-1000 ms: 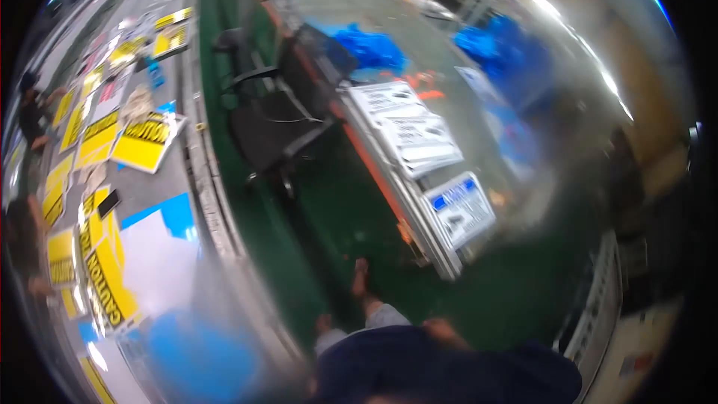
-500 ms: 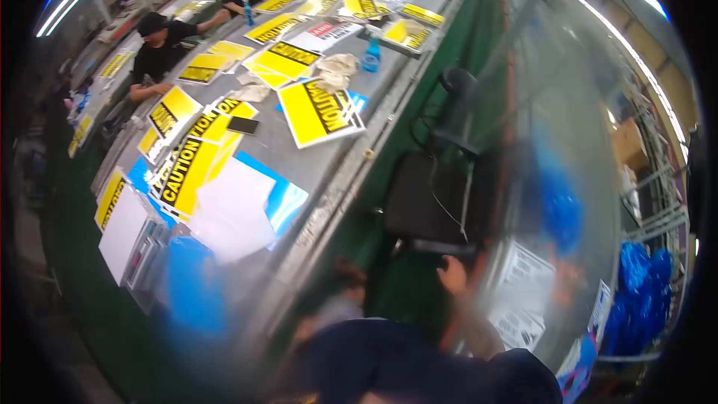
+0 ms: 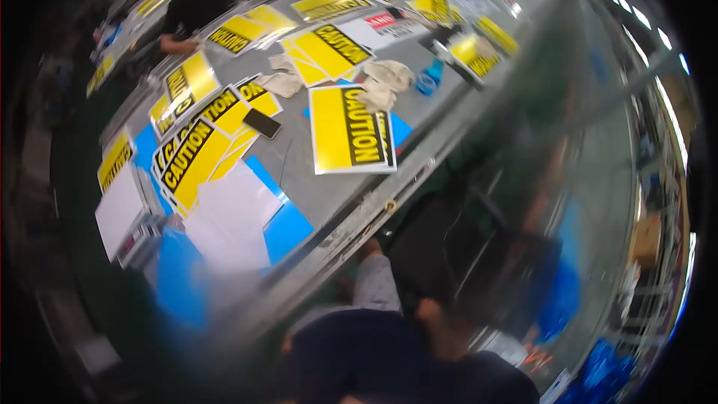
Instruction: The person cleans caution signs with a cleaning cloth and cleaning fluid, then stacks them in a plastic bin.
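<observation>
My left hand point(image 3: 368, 248), at the end of a light patterned sleeve, reaches toward the metal edge point(image 3: 389, 209) of the long grey table. It is small and blurred, its fingers indistinct. Lower and to the right, my right hand point(image 3: 428, 311) is close to a dark chair point(image 3: 422, 243); blur smears its fingers too. On the table past my left hand lie a yellow and black CAUTION sign point(image 3: 333, 131), white sheets point(image 3: 235, 206), a blue sheet point(image 3: 288, 230) and a pile of more CAUTION signs point(image 3: 196, 153) with a dark phone point(image 3: 262, 123) on it.
Crumpled cloths point(image 3: 385, 78) and a blue spray bottle point(image 3: 428, 77) sit farther up the table. A person in black point(image 3: 202, 4) works across it. Blue plastic bags point(image 3: 561, 299) and printed white sheets point(image 3: 502, 346) are at the right. A cardboard box point(image 3: 645, 241) stands beyond.
The view has swung toward the table, so its signs appear farther right. My left arm now stretches out to the table edge. My right hand has moved down and left, away from the printed sheets.
</observation>
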